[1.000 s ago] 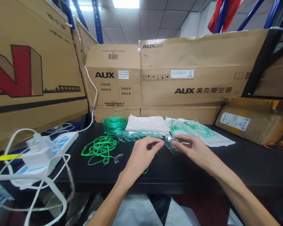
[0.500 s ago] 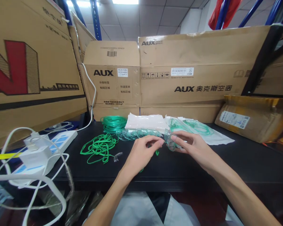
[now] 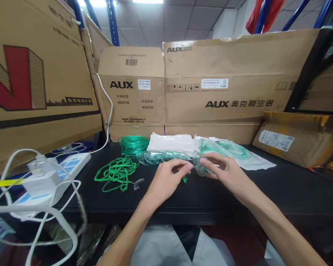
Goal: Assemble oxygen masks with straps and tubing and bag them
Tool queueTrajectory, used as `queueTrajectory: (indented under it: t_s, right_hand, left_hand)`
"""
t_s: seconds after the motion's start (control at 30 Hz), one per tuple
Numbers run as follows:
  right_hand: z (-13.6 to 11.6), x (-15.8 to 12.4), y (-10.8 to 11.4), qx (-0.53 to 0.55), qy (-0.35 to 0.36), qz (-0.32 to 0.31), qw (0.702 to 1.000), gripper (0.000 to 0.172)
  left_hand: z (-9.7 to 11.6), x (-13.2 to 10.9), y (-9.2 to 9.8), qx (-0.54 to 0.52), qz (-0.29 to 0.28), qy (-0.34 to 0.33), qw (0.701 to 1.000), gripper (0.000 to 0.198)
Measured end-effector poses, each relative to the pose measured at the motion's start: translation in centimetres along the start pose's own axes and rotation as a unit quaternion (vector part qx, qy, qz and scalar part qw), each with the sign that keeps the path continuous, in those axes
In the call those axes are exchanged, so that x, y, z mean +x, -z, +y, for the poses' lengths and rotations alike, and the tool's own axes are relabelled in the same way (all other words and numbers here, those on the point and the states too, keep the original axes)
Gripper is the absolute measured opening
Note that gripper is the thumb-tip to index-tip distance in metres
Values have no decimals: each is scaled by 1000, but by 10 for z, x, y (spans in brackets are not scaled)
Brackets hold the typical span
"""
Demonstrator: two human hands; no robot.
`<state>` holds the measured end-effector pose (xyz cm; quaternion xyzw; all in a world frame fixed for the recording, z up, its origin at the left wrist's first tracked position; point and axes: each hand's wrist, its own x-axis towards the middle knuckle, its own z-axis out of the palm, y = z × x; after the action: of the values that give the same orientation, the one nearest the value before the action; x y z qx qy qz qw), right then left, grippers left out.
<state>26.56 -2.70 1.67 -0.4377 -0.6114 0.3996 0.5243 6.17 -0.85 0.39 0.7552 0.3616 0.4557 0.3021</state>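
Note:
My right hand (image 3: 229,171) grips a clear, green-tinted plastic face mask (image 3: 199,168) above the black table. At its left edge, the thumb and forefinger of my left hand (image 3: 168,177) are pinched together. A short piece of green elastic cord (image 3: 185,179) hangs just below that pinch; the exact hold is partly hidden by the fingers. Behind my hands lies a nested row of similar clear masks (image 3: 163,156). Left of my left hand is a loose tangle of green elastic cords (image 3: 118,173), with several thin metal strips (image 3: 138,184) beside it.
A coil of green tubing (image 3: 133,145), a white packet (image 3: 170,142) and bagged green tubing (image 3: 233,150) lie at the back. White cables and a power strip (image 3: 74,166) crowd the left. Cardboard boxes (image 3: 224,88) wall the rear; a taped box (image 3: 296,138) stands right.
Both hands keep nearly the same place. The mask in my right hand has shifted and tilted very slightly.

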Motion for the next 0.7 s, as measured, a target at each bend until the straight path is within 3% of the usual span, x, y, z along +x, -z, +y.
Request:
queueTrajectory:
  t_s: [0.3,0.7]
  right_hand:
    - [8,3,2,-45,38,1,998,39]
    - [8,1,-5,-29,34,-8,999,34]
  left_hand:
    - [1,-1,-1,-8,6,12,1000,27]
    - [1,-1,0,-34,-15,7,999,26]
